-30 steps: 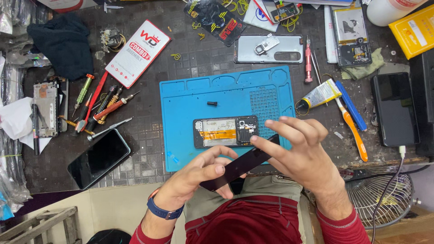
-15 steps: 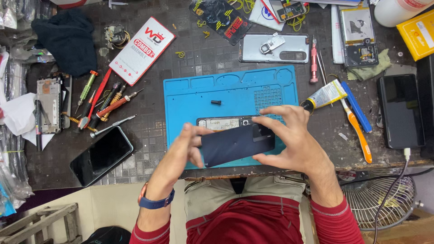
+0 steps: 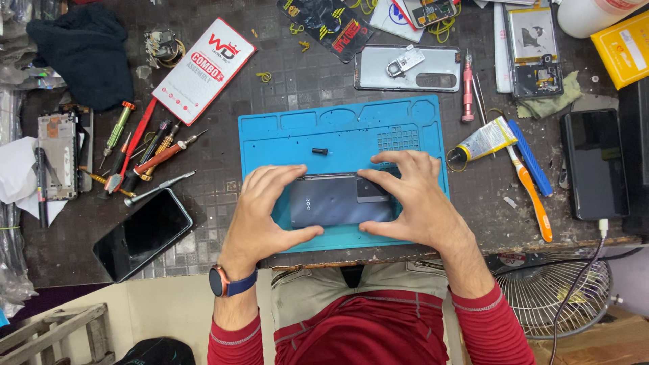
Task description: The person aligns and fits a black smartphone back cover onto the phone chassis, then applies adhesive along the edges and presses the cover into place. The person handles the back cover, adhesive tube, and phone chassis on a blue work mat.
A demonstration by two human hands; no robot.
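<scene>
On blue silicone work mat (image 3: pixel 284 128) at counter's near edge: dark grey rectangular phone back cover (image 3: pixel 331 201), a second ago lifted and tilted in fingers, now lies flat over opened phone body. Left hand (image 3: pixel 260 211) and right hand (image 3: pixel 409 199), fingers spread, press its ends, gripping nothing else. Cover seated, judging by flatness. Phone body beneath hidden; seam contact unclear under palms.

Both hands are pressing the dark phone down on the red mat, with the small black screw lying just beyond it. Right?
Not quite: the mat is blue, not red, as the head view shows. The rest holds: the left hand and right hand both press the dark phone flat on it, and the small black screw lies just beyond.
</scene>
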